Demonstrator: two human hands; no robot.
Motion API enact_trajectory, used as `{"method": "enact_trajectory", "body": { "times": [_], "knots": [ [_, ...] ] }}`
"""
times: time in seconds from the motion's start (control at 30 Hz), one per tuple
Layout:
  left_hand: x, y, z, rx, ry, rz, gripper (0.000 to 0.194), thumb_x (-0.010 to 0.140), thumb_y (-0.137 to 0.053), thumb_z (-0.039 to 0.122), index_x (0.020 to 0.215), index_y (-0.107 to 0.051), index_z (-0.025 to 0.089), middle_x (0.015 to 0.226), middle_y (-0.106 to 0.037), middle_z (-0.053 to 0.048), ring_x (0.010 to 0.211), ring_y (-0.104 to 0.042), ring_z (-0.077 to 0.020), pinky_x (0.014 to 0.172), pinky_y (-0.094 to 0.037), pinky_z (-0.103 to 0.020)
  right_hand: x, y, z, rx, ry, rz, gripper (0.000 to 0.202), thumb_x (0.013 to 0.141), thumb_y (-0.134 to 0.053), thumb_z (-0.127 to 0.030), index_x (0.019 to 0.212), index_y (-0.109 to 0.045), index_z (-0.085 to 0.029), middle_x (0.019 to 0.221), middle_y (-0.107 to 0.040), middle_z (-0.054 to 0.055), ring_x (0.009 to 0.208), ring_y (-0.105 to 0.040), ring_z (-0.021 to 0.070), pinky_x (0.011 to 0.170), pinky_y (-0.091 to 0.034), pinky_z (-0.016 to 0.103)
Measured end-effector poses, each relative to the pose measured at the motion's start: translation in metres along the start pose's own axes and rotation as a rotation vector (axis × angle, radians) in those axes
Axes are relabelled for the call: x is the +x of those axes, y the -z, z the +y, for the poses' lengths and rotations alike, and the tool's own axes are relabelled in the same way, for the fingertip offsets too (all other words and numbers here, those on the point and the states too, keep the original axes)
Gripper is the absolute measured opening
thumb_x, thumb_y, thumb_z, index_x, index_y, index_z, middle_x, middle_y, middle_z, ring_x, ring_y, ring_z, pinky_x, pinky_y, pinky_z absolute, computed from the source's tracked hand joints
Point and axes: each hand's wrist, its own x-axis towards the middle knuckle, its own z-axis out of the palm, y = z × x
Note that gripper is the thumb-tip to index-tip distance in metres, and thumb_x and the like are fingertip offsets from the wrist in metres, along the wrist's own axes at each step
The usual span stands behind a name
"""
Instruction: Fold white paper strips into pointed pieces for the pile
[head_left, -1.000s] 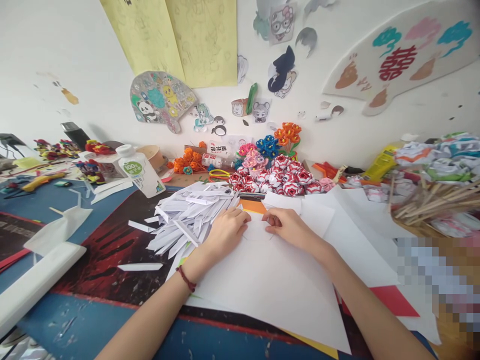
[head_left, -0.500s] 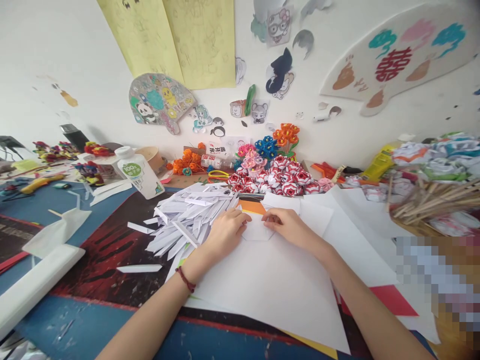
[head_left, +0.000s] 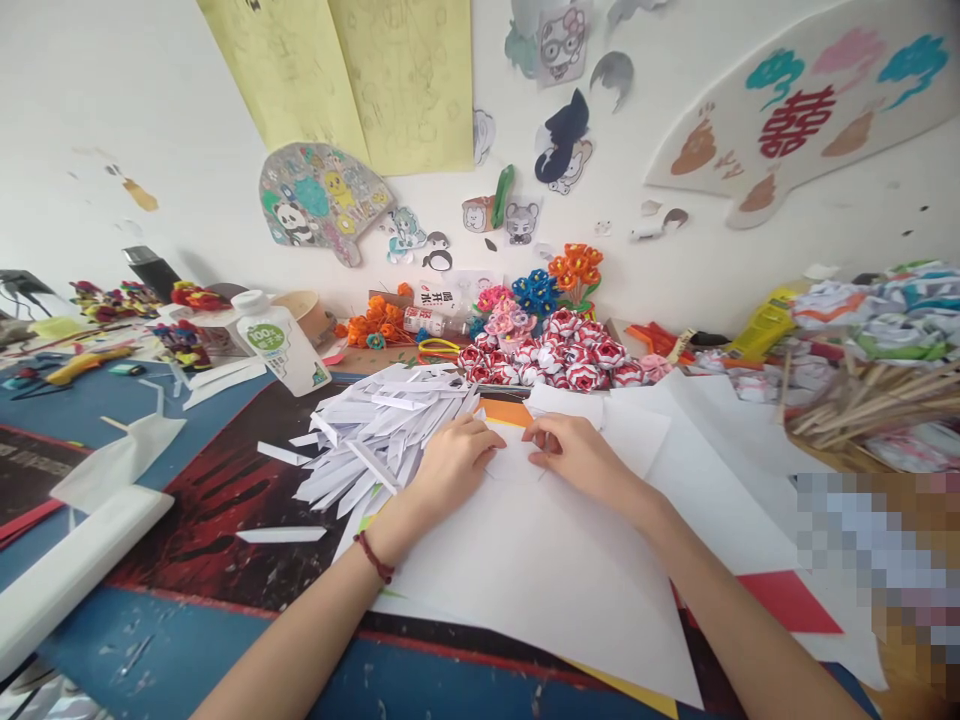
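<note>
- We see our left hand (head_left: 450, 462) and our right hand (head_left: 579, 455) resting side by side on a small white paper piece (head_left: 516, 462).
- The small white paper piece lies right between our two hands, so both hands are just as near to it.
- It sits on top of a big white sheet (head_left: 547, 580), near the far edge of that sheet.
- Our left fingers are bent and press down on the left side of the small piece.
- Our right fingers pinch the top right corner of the piece, with the thumb tucked in close.
- The piece looks wider than it is tall, so its long way runs from one hand across to the other.
- Just to the left of our left hand is a pile of white paper strips (head_left: 375, 440), touching the big sheet's edge.
- Past our fingers, toward the wall, stand red and white paper flowers (head_left: 562, 362).
- A white bottle (head_left: 279, 340) stands well apart, by the far left part of the table (head_left: 225, 640).
</note>
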Motion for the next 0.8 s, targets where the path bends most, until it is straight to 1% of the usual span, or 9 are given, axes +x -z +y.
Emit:
{"method": "enact_trajectory", "body": {
  "times": [0.17,0.27,0.37,0.43,0.57,0.7,0.8],
  "knots": [
    [-0.001,-0.004,-0.002,-0.03,-0.003,0.022,0.022,0.087,-0.05,0.012,0.09,-0.071,0.02,0.091,-0.07,-0.005,0.09,-0.057,-0.0204,0.079,-0.046,-0.032,0.0,0.0,0.0,-0.095,0.026,0.018,0.005,0.074,-0.066,-0.016,0.074,-0.066,-0.022,0.078,-0.062,0.0,0.071,-0.055,0.0152,0.061,-0.035,0.025],
    [-0.001,-0.007,-0.003,-0.052,-0.029,0.049,0.022,0.088,-0.05,0.012,0.091,-0.07,0.02,0.092,-0.069,-0.005,0.09,-0.056,-0.0198,0.08,-0.045,-0.031,-0.001,0.001,-0.001,-0.126,0.058,0.023,0.007,0.074,-0.066,-0.013,0.073,-0.065,-0.021,0.079,-0.063,0.0,0.076,-0.056,0.0161,0.063,-0.036,0.025],
    [-0.002,-0.008,-0.003,-0.058,-0.054,0.062,0.023,0.089,-0.049,0.012,0.097,-0.069,0.019,0.09,-0.068,-0.005,0.09,-0.055,-0.0193,0.08,-0.045,-0.03,-0.002,0.002,-0.004,-0.152,0.124,0.029,0.01,0.076,-0.065,-0.01,0.073,-0.064,-0.02,0.08,-0.064,0.001,0.081,-0.056,0.017,0.067,-0.036,0.026],
    [-0.002,-0.007,-0.003,-0.02,-0.07,0.041,0.025,0.09,-0.046,0.012,0.098,-0.069,0.019,0.085,-0.067,-0.005,0.089,-0.054,-0.0191,0.077,-0.045,-0.029,-0.002,0.002,-0.005,-0.185,0.159,0.031,0.011,0.077,-0.064,-0.009,0.072,-0.063,-0.019,0.079,-0.064,0.001,0.082,-0.056,0.0174,0.067,-0.036,0.027],
    [-0.003,0.0,0.0,0.129,-0.123,-0.049,0.027,0.091,-0.043,0.012,0.095,-0.068,0.02,0.077,-0.061,-0.006,0.083,-0.052,-0.0188,0.071,-0.044,-0.029,-0.002,0.001,-0.007,-0.265,0.201,0.028,0.015,0.079,-0.061,-0.008,0.069,-0.061,-0.019,0.077,-0.063,0.002,0.079,-0.055,0.0179,0.067,-0.036,0.028],
    [-0.003,0.006,0.003,0.233,-0.213,-0.12,0.022,0.093,-0.044,0.017,0.091,-0.065,0.018,0.077,-0.058,-0.006,0.081,-0.05,-0.0192,0.068,-0.042,-0.029,-0.003,0.0,-0.008,-0.343,0.238,0.018,0.018,0.081,-0.057,-0.006,0.068,-0.06,-0.019,0.076,-0.062,0.003,0.075,-0.053,0.0176,0.068,-0.036,0.029],
    [-0.003,0.007,0.004,0.256,-0.222,-0.134,0.02,0.093,-0.044,0.016,0.092,-0.064,0.017,0.079,-0.058,-0.006,0.081,-0.049,-0.0196,0.067,-0.041,-0.029,-0.003,0.001,-0.009,-0.34,0.236,0.023,0.019,0.082,-0.054,-0.004,0.072,-0.061,-0.019,0.078,-0.062,0.003,0.076,-0.054,0.0177,0.07,-0.037,0.029]
  ]
}}
